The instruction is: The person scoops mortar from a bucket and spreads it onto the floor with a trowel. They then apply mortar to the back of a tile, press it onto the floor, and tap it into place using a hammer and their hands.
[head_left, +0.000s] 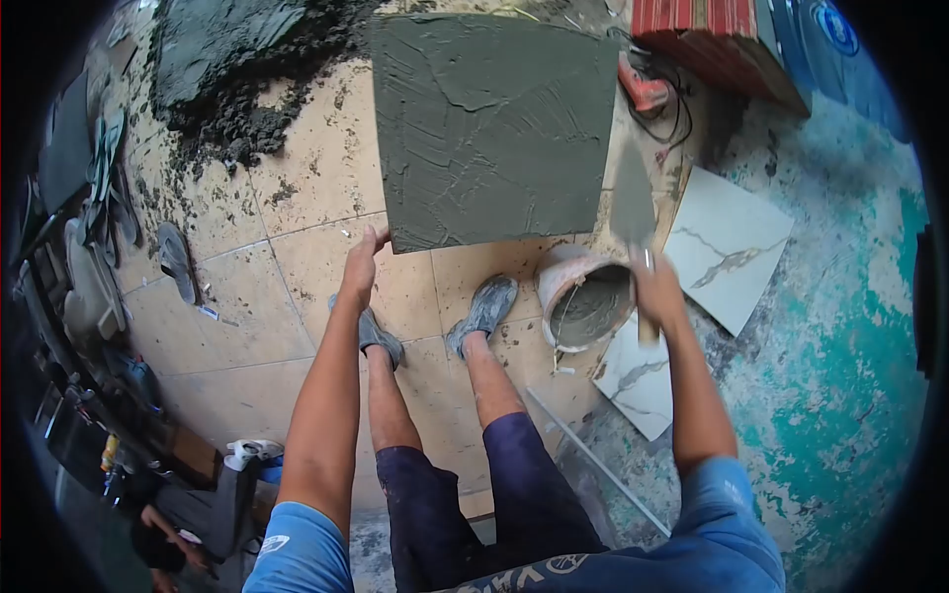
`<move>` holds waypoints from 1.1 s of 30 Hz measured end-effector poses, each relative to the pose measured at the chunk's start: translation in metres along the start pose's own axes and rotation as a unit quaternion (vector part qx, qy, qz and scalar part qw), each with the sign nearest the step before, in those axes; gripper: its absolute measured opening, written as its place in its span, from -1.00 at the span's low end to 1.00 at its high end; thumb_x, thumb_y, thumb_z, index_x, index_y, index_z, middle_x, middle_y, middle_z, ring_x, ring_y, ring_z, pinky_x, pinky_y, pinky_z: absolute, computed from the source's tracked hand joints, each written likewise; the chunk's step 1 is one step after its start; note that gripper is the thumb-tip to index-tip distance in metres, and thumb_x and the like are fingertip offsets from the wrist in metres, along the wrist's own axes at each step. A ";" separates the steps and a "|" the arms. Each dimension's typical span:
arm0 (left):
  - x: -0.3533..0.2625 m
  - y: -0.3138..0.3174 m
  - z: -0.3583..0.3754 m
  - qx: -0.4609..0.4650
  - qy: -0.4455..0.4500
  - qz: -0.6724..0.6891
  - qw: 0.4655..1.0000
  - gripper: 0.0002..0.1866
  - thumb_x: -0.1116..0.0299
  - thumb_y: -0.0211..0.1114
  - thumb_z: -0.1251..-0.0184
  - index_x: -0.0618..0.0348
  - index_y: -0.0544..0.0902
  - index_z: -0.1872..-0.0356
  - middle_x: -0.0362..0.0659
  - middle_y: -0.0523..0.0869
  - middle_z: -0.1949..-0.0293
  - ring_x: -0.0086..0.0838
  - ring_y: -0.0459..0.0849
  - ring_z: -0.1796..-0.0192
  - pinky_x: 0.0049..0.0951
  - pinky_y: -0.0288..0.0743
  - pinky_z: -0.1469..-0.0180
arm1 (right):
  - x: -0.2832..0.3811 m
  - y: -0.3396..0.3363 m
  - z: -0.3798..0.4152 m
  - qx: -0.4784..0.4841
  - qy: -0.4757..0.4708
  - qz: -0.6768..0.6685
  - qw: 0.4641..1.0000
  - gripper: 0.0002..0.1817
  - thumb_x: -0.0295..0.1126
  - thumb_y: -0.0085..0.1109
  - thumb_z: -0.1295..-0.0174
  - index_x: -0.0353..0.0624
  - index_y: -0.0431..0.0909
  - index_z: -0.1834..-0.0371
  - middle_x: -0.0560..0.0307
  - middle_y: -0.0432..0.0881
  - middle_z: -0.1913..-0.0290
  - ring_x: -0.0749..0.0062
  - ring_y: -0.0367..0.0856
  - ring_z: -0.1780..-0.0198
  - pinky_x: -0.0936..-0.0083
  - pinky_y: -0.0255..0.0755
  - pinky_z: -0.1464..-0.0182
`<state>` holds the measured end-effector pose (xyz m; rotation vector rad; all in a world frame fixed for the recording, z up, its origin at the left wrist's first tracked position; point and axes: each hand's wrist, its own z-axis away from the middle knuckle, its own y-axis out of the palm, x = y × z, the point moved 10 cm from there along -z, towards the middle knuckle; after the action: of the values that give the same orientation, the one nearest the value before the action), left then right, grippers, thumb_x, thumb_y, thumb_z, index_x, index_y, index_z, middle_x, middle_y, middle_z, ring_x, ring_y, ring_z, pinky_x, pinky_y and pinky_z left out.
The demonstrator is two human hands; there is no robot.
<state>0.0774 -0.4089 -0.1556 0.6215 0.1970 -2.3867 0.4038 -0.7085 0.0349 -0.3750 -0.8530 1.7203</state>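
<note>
A large square tile (494, 138) is coated with wet grey mortar, its surface ridged and streaked. My left hand (366, 265) grips the tile's near left corner, with the fingertips partly hidden at the edge. In my right hand (654, 292) is a trowel (633, 203), held by its wooden handle with the blade pointing away from me. Just left of that hand, a bucket (568, 272) with grey mortar inside stands tilted toward me.
Marbled white tiles (730, 247) lie on the right. A red power tool (645, 87) with a cord rests near a red box (692, 40). Heaped mortar (222, 59) sits far left; sandals (176, 259) lie below. A person (178, 524) is at the lower left.
</note>
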 end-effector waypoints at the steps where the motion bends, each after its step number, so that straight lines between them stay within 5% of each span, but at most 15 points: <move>1: 0.002 -0.001 -0.002 -0.001 -0.001 0.019 1.000 -0.25 -0.22 -0.29 -0.53 0.24 0.52 -0.26 0.01 0.58 -0.23 -0.20 0.42 -0.36 -0.26 0.10 -0.42 | -0.046 0.021 0.046 0.026 0.143 -0.131 0.981 -0.48 -0.06 0.03 -0.36 -0.38 0.50 -0.05 -0.42 0.57 0.00 -0.33 0.50 -0.09 0.07 0.38 -0.12; 3: 0.024 -0.007 -0.016 0.004 -0.033 0.009 0.999 -0.22 -0.31 -0.28 -0.47 0.12 0.46 -0.33 -0.01 0.48 -0.32 -0.18 0.29 -0.44 0.09 -0.08 -0.43 | -0.148 0.079 0.131 0.105 0.233 -0.093 0.962 -0.41 -0.02 0.07 -0.33 -0.46 0.48 -0.05 -0.41 0.59 0.00 -0.29 0.53 -0.09 0.12 0.39 -0.16; 5: 0.028 -0.007 -0.020 -0.013 -0.052 0.012 0.999 -0.22 -0.31 -0.26 -0.46 0.13 0.47 -0.32 -0.03 0.50 -0.30 -0.19 0.31 -0.42 0.05 -0.07 -0.44 | -0.150 0.100 0.189 0.206 0.412 -0.200 0.865 -0.38 0.00 0.10 -0.31 -0.50 0.50 -0.03 -0.45 0.58 0.00 -0.27 0.54 -0.10 0.12 0.40 -0.17; 6: 0.031 -0.006 -0.023 -0.012 -0.061 0.012 0.998 -0.21 -0.33 -0.25 -0.45 0.14 0.41 -0.35 -0.03 0.48 -0.32 -0.19 0.31 -0.41 0.03 -0.07 -0.44 | -0.179 0.122 0.194 0.204 0.415 -0.212 0.861 -0.38 0.00 0.10 -0.31 -0.50 0.50 -0.03 -0.45 0.58 0.00 -0.27 0.54 -0.10 0.12 0.40 -0.17; 8: 0.032 -0.002 -0.026 -0.015 -0.066 0.005 0.998 -0.16 -0.35 -0.24 -0.43 0.20 0.30 -0.41 0.01 0.37 -0.38 -0.14 0.23 -0.46 0.04 -0.12 -0.46 | -0.229 0.190 0.180 0.271 0.262 -0.029 0.926 -0.39 0.01 0.12 -0.29 -0.46 0.54 -0.01 -0.42 0.59 -0.01 -0.23 0.57 -0.09 0.10 0.43 -0.14; 10: 0.029 -0.001 -0.030 -0.021 -0.075 0.018 0.997 -0.08 -0.38 -0.24 -0.41 0.23 0.10 -0.49 0.07 0.16 -0.49 -0.08 0.08 -0.52 0.06 -0.24 -0.49 | -0.243 0.224 0.154 0.281 0.240 -0.036 0.929 -0.39 0.02 0.12 -0.28 -0.43 0.55 -0.02 -0.40 0.59 -0.02 -0.20 0.58 -0.09 0.09 0.43 -0.15; 13: 0.004 0.005 -0.030 -0.037 -0.052 0.032 0.997 -0.12 -0.36 -0.26 -0.42 0.16 0.09 -0.51 0.06 0.13 -0.51 -0.09 0.02 -0.54 0.06 -0.29 -0.49 | -0.235 0.231 0.094 0.309 0.163 0.053 0.935 -0.44 0.03 0.13 -0.27 -0.31 0.59 -0.02 -0.30 0.62 -0.01 -0.12 0.58 -0.09 0.10 0.42 -0.15; 16: -0.018 -0.002 -0.038 -0.052 -0.032 0.020 0.998 -0.16 -0.35 -0.28 -0.44 0.07 0.11 -0.51 0.05 0.17 -0.49 -0.11 0.04 -0.54 0.06 -0.32 -0.49 | -0.168 0.125 0.015 0.040 0.118 -0.022 0.992 -0.59 -0.10 0.06 -0.35 -0.26 0.60 0.09 -0.27 0.63 0.07 -0.14 0.58 -0.01 0.13 0.43 -0.07; 19: -0.049 -0.010 -0.048 -0.061 -0.003 0.012 0.998 -0.21 -0.30 -0.28 -0.46 0.05 0.14 -0.50 0.03 0.21 -0.48 -0.14 0.08 -0.53 0.05 -0.30 -0.49 | -0.123 0.064 -0.047 -0.150 0.029 -0.198 0.968 -0.64 -0.17 -0.02 -0.40 -0.27 0.59 0.09 -0.27 0.62 0.08 -0.20 0.55 0.02 0.12 0.43 -0.04; 22: -0.073 -0.024 -0.071 -0.052 0.029 0.032 0.998 -0.37 -0.09 -0.24 -0.55 0.05 0.19 -0.48 -0.04 0.26 -0.47 -0.19 0.13 -0.51 0.05 -0.27 -0.48 | -0.101 0.064 -0.108 -0.163 -0.010 -0.255 0.953 -0.60 -0.13 -0.05 -0.42 -0.26 0.60 0.03 -0.26 0.62 0.04 -0.21 0.55 -0.01 0.14 0.43 -0.07; 25: -0.102 -0.015 -0.078 -0.047 0.040 0.048 0.997 -0.45 -0.01 -0.17 -0.56 0.09 0.34 -0.38 -0.11 0.43 -0.35 -0.25 0.33 -0.37 -0.03 -0.04 -0.45 | -0.086 0.052 -0.149 -0.199 0.060 -0.286 0.935 -0.53 -0.07 -0.10 -0.43 -0.26 0.60 -0.02 -0.26 0.61 0.00 -0.19 0.55 -0.05 0.16 0.42 -0.11; 31: -0.121 0.001 -0.090 0.097 0.009 0.183 0.978 -0.57 0.15 0.08 -0.49 0.14 0.46 -0.24 -0.14 0.55 -0.16 -0.29 0.47 -0.19 -0.15 0.30 -0.31 | -0.044 0.021 -0.203 -0.237 0.016 -0.213 0.948 -0.48 -0.03 -0.12 -0.44 -0.32 0.58 -0.02 -0.32 0.61 0.01 -0.19 0.55 -0.07 0.12 0.40 -0.12; 33: -0.120 0.003 -0.096 0.168 -0.003 0.187 0.968 -0.52 0.16 0.19 -0.43 0.14 0.45 -0.27 -0.16 0.55 -0.15 -0.31 0.48 -0.17 -0.16 0.32 -0.31 | -0.027 -0.008 -0.192 -0.344 -0.011 -0.140 0.929 -0.54 -0.04 -0.03 -0.40 -0.26 0.60 0.08 -0.24 0.63 0.09 -0.15 0.57 0.04 0.10 0.41 -0.03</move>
<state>0.1970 -0.3160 -0.1821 0.7328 -0.3116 -2.0656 0.5399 -0.6652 -0.0963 -0.6623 -1.4473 1.1224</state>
